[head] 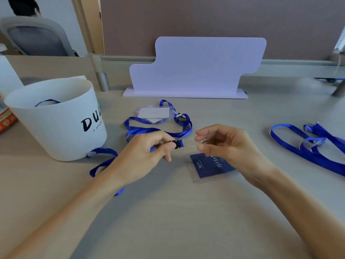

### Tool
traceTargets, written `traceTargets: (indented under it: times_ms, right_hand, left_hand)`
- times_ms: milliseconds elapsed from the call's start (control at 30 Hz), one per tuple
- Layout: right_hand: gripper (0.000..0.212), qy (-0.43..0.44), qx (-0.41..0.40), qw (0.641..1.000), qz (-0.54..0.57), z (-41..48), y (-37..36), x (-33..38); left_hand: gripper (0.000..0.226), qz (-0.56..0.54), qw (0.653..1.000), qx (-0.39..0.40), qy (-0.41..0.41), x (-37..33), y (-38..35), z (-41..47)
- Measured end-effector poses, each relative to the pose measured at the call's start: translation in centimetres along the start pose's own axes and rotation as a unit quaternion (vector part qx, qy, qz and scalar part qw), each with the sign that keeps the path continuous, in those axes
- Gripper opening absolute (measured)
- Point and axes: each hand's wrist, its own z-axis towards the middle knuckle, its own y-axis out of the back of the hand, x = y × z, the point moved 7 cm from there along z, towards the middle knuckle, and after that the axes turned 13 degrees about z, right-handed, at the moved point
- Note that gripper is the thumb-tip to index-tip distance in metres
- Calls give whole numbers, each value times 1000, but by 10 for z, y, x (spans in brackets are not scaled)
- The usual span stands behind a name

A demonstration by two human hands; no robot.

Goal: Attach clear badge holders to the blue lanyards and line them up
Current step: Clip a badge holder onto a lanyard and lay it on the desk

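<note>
Two bare forearms enter from the near edge and converge over the grey surface (168,217). The left hand (145,152) is curled, its grip closed by thumb and forefinger on the black clip (177,143) at the end of a blue lanyard (104,161), whose strap trails back under the wrist toward the bucket. The right hand (224,144) faces it, fingers bent, its grip pinched on the clear tab at the top of a clear badge holder (209,167); clip and tab meet between the two hands. This holder contains a dark blue card with white writing, and its lower end rests on the surface beneath the right palm.

At left stands a white bucket (59,120) with black lettering; inside it a loop of blue strap shows above the rim, the rest of its contents hidden.

Beyond the hands lies a finished lanyard (160,130), coiled loosely, with a second clear holder (155,113) carrying a white card. At right, well apart, loose blue lanyards (306,146) lie without holders. A pale stepped stand (197,66) is upright at the far edge, and an office chair (37,38) is behind the partition at upper left.
</note>
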Motion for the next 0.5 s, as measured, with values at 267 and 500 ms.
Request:
traceTargets:
  times_ms: [267, 500]
  right_hand:
    - [18, 106, -7, 991, -83, -6, -2, 15]
    - [29, 352, 96, 845, -392, -26, -30, 30]
  left_hand:
    - [50, -97, 989, 90, 65, -1, -10, -1]
    - [37, -139, 980, 87, 110, -2, -9, -3]
